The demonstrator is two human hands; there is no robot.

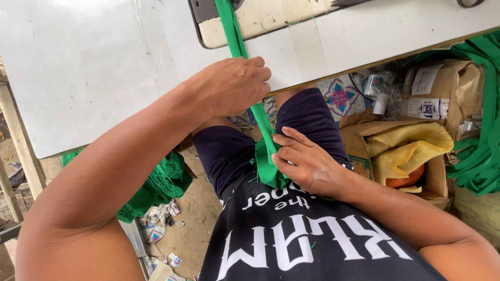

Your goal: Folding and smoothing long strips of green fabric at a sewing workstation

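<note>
A long green fabric strip runs from the sewing machine bed at the top, over the table edge and down into my lap. My left hand is closed on the strip at the white table's edge. My right hand rests on my dark shorts and pinches the strip's lower end against my lap. I wear a black shirt with white lettering.
The white sewing table fills the top. A green lacy fabric pile hangs at my left knee. At right stand a cardboard box with yellow cloth, brown paper packages and more green strips. The dirt floor holds litter.
</note>
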